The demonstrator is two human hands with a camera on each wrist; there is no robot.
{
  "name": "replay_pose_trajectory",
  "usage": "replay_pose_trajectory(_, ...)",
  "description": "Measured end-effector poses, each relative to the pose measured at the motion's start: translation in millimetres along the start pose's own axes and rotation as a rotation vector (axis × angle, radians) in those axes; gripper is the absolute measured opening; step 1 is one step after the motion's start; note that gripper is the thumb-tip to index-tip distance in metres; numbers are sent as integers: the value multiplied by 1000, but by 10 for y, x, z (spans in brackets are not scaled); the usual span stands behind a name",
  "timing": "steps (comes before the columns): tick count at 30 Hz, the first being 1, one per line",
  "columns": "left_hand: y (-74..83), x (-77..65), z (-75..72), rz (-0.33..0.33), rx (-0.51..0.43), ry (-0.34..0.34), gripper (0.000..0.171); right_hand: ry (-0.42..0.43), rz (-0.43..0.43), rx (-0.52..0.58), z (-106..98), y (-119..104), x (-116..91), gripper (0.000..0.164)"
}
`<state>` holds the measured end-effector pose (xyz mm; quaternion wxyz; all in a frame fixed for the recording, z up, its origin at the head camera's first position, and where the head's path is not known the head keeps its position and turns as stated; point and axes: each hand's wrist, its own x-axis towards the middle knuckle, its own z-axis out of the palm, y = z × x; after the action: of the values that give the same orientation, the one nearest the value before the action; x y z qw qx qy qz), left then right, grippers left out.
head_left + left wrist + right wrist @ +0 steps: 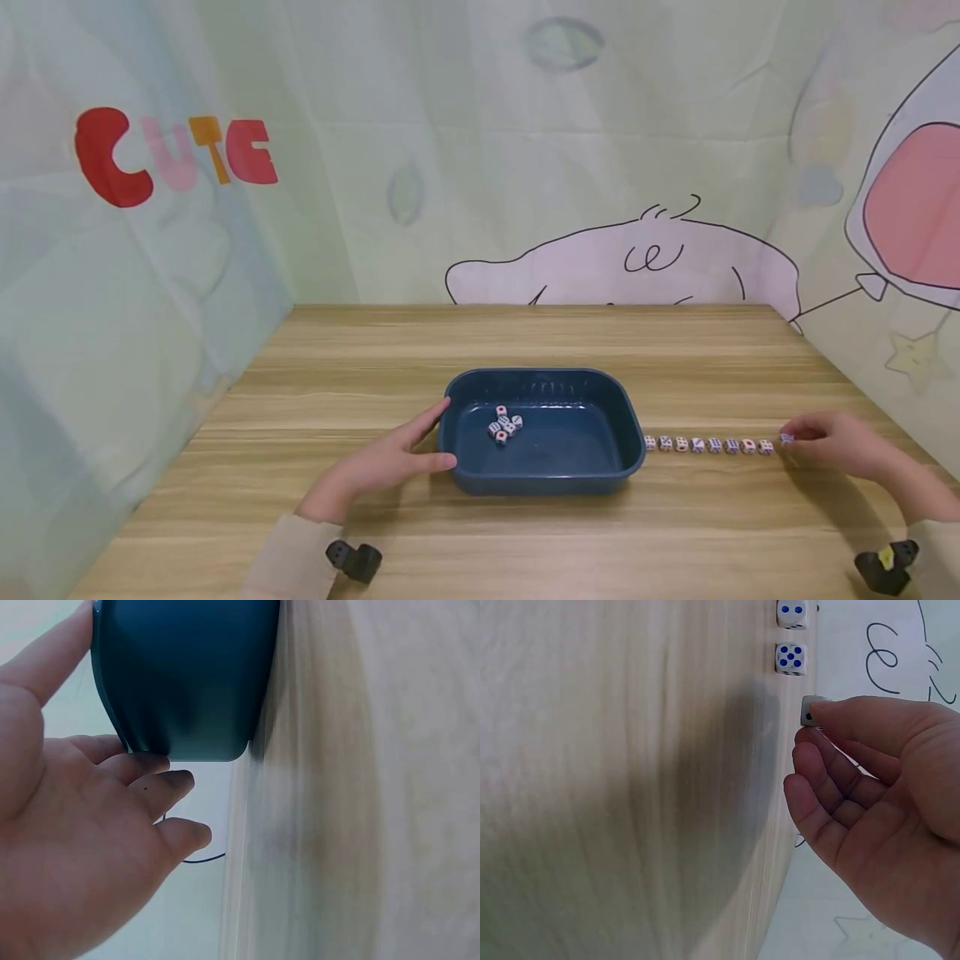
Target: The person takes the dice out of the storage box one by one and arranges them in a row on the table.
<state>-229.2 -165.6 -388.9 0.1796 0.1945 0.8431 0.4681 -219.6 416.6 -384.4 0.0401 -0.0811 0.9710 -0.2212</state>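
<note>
A dark blue rectangular tub (540,484) rests on the table, with several white dice (503,422) clustered toward the left of its floor. My left hand (386,462) touches the tub's left end, thumb and fingers spread along the outside; the left wrist view shows the fingertips (180,778) close to the tub wall. Off the right end of a row of dice (715,446), my right hand (843,446) pinches one die (808,712) between thumb and fingers. In the right wrist view that die sits a short gap away from the row's last die (790,658).
The row runs rightward from the tub's right side across the wood-grain table (525,550). A pale printed curtain (360,150) stands behind the table and along both sides. Small black devices (355,561) are worn at both wrists.
</note>
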Motion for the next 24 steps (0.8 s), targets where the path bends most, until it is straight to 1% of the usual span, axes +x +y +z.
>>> replay_pose_trajectory(7, -10, 5, -1, 1, 5, -2, 85, -11, -25, -12, 45, 20, 20, 17)
replay_pose_trajectory(15, -15, 13, -2, 16, 20, -5, 85, -32, -2, -4, 71, 9, 22, 20)
replay_pose_trajectory(22, -11, 6, -5, 14, 25, -3, 85, -34, -12, -8, 66, 5, 36, 19)
replay_pose_trajectory(24, -9, 3, -5, 15, 25, -1, 85, -40, -3, -14, 65, -1, 39, 20)
